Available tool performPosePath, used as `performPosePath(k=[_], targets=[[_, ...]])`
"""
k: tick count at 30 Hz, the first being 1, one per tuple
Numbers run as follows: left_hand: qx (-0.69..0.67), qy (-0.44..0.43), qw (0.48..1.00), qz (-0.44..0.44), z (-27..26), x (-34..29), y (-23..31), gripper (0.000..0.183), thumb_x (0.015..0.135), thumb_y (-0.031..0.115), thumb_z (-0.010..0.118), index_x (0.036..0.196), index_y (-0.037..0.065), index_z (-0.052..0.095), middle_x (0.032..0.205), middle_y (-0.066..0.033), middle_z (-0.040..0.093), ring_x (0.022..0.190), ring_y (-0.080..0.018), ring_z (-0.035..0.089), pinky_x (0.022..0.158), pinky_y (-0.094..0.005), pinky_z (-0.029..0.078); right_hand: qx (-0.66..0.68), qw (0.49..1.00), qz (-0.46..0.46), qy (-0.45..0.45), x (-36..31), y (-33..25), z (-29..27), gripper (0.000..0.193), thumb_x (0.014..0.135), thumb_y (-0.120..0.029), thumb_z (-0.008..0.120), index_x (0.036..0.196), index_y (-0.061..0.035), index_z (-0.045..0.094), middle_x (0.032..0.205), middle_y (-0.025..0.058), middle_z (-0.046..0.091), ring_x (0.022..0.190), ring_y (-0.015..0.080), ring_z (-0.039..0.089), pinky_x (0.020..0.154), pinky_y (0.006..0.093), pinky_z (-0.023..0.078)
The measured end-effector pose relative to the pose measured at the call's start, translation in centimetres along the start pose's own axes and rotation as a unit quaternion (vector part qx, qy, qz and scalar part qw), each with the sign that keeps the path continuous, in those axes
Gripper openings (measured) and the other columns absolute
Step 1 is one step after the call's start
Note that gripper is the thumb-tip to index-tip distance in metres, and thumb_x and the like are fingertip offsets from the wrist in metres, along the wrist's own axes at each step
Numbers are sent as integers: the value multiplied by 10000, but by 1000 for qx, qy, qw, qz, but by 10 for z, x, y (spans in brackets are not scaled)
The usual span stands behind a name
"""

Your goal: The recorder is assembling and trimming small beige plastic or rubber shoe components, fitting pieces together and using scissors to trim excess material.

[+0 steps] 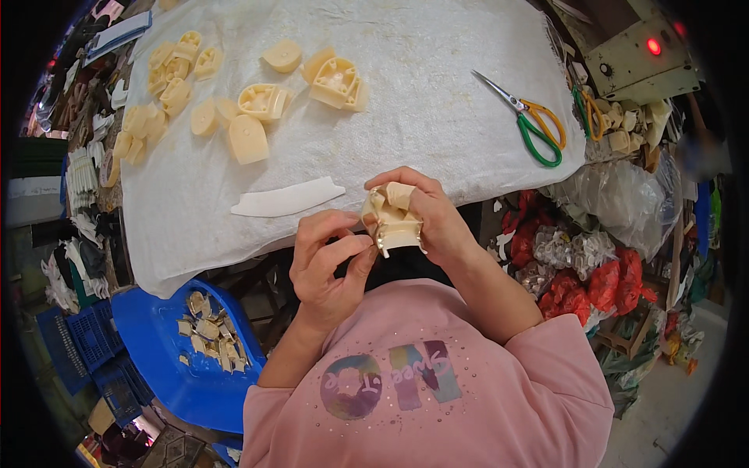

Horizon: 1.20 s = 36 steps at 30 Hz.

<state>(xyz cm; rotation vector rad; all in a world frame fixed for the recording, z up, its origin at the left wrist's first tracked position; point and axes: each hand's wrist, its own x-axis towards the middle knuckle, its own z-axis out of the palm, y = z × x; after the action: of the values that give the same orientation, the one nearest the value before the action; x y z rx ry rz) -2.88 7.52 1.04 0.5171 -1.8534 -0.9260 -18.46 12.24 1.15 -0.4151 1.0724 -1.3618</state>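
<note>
Head view: white cloth spreads beyond the fingers, a blue basin to their lower left, scissors upper right, a white strip just past the left ones. The right hand grasps a cream piece; the left hand is at its edge, grip unclear.

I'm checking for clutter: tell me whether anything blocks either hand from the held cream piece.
Nothing visible does: the right hand holds the cream piece, and the left hand is at its lower left edge.
</note>
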Motion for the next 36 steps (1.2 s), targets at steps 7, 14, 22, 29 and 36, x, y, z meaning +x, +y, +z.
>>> performPosePath(k=[7, 14, 22, 29, 36], targets=[[89, -27, 990, 102, -2, 7, 1, 236, 657, -85, 689, 850, 38, 632, 1021, -130, 621, 1026, -362, 582, 788, -352, 519, -2, 999, 38, -4, -1, 6, 2, 194, 858, -129, 434, 948, -14, 561, 799, 61, 594, 663, 108, 589, 568, 227, 491], [80, -67, 987, 120, 2, 7, 2, 215, 661, -135, 640, 839, -19, 607, 978, -142, 638, 946, -360, 636, 775, -372, 553, 37, 998, 49, -3, 0, 9, 5, 148, 860, -151, 440, 857, -39, 537, 692, 20, 524, 521, 74, 493, 403, 210, 383], [65, -46, 993, 92, 9, -2, -3, 180, 723, -103, 634, 868, -4, 595, 1002, -145, 619, 989, -356, 611, 817, -394, 524, 46, 998, 48, 15, -1, 4, 9, 151, 863, -186, 456, 836, -52, 522, 656, 25, 510, 471, 78, 467, 346, 218, 333], [89, -82, 987, 106, 1, 1, -4, 106, 791, 30, 664, 871, 12, 597, 1027, -134, 606, 988, -342, 597, 824, -396, 501, 42, 996, 75, -2, 3, 11, 5, 171, 885, -223, 446, 875, -77, 536, 704, 22, 549, 512, 95, 518, 376, 226, 374], [111, -53, 986, 111, 6, -4, -9, 83, 811, 47, 656, 867, 20, 600, 1001, -128, 607, 959, -331, 595, 806, -392, 491, 71, 992, 106, 17, 11, 14, 9, 156, 862, -195, 440, 841, -66, 526, 670, 39, 526, 485, 102, 487, 355, 242, 359]])
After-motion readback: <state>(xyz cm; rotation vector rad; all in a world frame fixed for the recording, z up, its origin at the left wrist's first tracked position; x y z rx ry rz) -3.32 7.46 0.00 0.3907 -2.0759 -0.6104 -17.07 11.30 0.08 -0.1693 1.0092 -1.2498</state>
